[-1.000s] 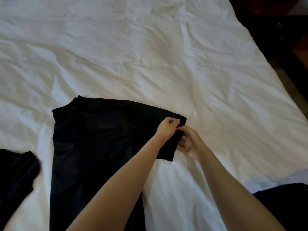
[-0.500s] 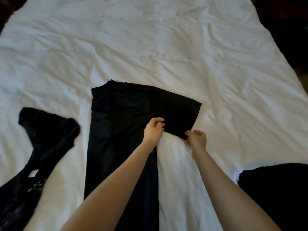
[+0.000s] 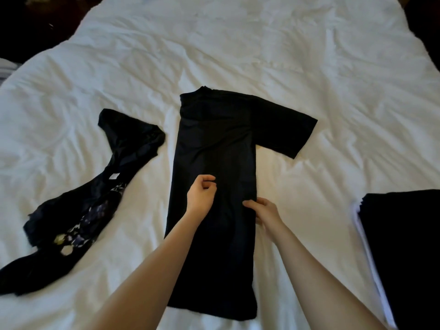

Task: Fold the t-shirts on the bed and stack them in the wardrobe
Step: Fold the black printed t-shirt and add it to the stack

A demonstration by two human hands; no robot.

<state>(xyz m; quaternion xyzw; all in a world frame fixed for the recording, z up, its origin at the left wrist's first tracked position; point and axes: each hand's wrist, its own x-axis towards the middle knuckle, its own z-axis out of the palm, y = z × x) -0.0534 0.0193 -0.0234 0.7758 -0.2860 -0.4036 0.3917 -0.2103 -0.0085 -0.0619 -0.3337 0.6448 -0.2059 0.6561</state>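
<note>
Shirt: the shirt [image 3: 214,163] lies flat at the middle of the bed [image 3: 238,44], neck end away from you, doubled into a long narrow strip. One sleeve [image 3: 285,129] juts out past its right edge.
Left grip: the left grip [image 3: 201,194] hangs over the middle of the shirt, fingers loosely curled, with no cloth seen in them.
Right grip: the right grip [image 3: 264,210] pinches the shirt's right edge, nearer you than the sleeve.
Step in hand: judged to be squaring the strip before the sleeve is turned in.
Method: draw the right edge straight. Lay the left grip flat on the shirt to pin it. Turn the sleeve inward so that it lies wholly within the strip's outline. Smooth from far end to near end before you fold across.
Caution: the cloth looks thin and slack, and the bed is rumpled. A pull on one edge probably drags the whole shirt, so keep one palm down while the other works.
Neighbours: a crumpled garment [image 3: 114,182] lies left of the shirt, apart from it. A stack [image 3: 404,246] of folded dark cloth lies well apart at the right.
Remaining: the wardrobe is not in view.
</note>
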